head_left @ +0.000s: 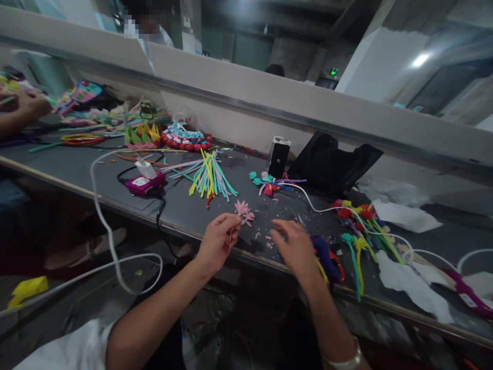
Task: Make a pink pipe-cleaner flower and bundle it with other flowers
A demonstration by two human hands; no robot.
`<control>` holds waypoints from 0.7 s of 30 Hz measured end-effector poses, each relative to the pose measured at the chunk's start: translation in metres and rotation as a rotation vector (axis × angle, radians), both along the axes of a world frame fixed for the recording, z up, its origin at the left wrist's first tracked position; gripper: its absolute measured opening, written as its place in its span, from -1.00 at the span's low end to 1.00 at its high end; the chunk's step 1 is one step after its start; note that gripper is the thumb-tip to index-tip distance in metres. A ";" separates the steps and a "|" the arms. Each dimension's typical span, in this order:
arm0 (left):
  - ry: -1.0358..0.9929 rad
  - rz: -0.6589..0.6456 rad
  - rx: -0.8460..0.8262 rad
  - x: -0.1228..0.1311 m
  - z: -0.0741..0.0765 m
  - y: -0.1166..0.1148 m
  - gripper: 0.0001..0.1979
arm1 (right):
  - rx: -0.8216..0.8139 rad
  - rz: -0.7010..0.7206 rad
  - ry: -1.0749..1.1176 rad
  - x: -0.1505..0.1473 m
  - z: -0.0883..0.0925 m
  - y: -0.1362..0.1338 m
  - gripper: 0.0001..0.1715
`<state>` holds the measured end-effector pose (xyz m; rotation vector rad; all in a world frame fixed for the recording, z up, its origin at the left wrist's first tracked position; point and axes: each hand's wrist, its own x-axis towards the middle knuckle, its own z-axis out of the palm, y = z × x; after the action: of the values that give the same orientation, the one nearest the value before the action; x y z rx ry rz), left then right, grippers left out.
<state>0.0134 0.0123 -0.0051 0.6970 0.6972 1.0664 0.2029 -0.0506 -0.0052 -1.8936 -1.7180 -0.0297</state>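
My left hand (218, 240) is closed in a pinch on the stem of a small pink pipe-cleaner flower (244, 211), held just above the grey table's front edge (185, 228). My right hand (294, 245) hovers palm down beside it, its fingers loosely curled over small pink scraps (265, 238) on the table; I cannot make out anything in it. Scissors with blue and red handles (327, 257) lie right of that hand.
A fan of coloured pipe cleaners (211, 177) lies ahead. Finished flowers (358, 216), a white cable (115, 241), a pink device (145, 183), a black bag (331, 162) and white paper (408, 280) crowd the table. Another person's hand (23, 105) works at far left.
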 end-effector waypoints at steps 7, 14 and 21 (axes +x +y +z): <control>-0.025 -0.005 -0.012 -0.002 -0.005 0.001 -0.80 | -0.018 0.024 0.095 -0.047 -0.016 0.043 -0.80; -0.011 0.003 -0.024 -0.006 -0.006 0.002 -0.78 | 0.001 0.061 0.339 -0.042 -0.021 0.050 -0.83; 0.012 -0.073 0.001 0.007 -0.012 -0.004 -0.77 | -0.052 0.163 0.758 -0.036 -0.010 0.022 -0.66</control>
<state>0.0202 0.0087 -0.0169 0.7250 0.6762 0.9963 0.1664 -0.0289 -0.0151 -1.4997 -1.3264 0.7075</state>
